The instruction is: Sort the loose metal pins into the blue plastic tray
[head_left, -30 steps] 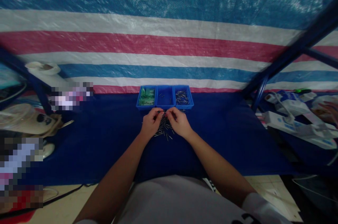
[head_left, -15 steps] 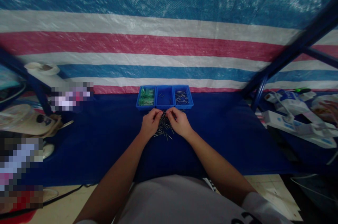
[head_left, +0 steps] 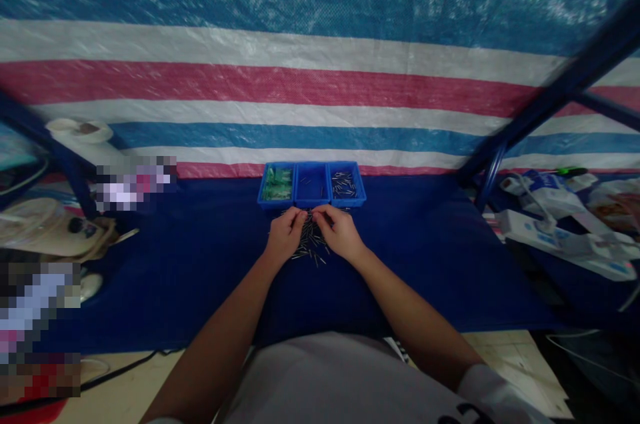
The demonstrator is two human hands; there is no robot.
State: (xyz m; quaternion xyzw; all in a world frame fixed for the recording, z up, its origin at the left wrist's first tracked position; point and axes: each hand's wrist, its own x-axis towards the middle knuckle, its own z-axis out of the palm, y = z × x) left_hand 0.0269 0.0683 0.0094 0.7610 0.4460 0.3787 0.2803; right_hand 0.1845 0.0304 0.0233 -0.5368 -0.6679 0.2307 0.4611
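My left hand [head_left: 287, 232] and my right hand [head_left: 339, 229] meet fingertip to fingertip just in front of the blue bins. Both pinch with thumb and index finger; whatever small piece lies in the fingertips is too tiny to make out. Under and between them spreads a pile of thin, shiny metal pins [head_left: 312, 237] on the dark blue table, partly hidden by the hands. Behind stand three joined blue bins: the left bin [head_left: 261, 193] holds green, clear-looking pieces, the middle bin [head_left: 313, 192] a few thin pins, the right bin [head_left: 362, 192] many short metal pieces.
A striped plastic sheet [head_left: 320, 87] hangs behind the dark blue table [head_left: 200, 264]. To the right lie a white power strip [head_left: 555, 237] and plastic bags. On the left are a white roll [head_left: 83, 134], a lidded tub [head_left: 45, 227] and blurred-out items. Blue metal frame bars slant up at both sides.
My fingertips have drawn slightly closer together; the thin piece glimpsed between them earlier is hardly visible now. Bins and pile look the same.
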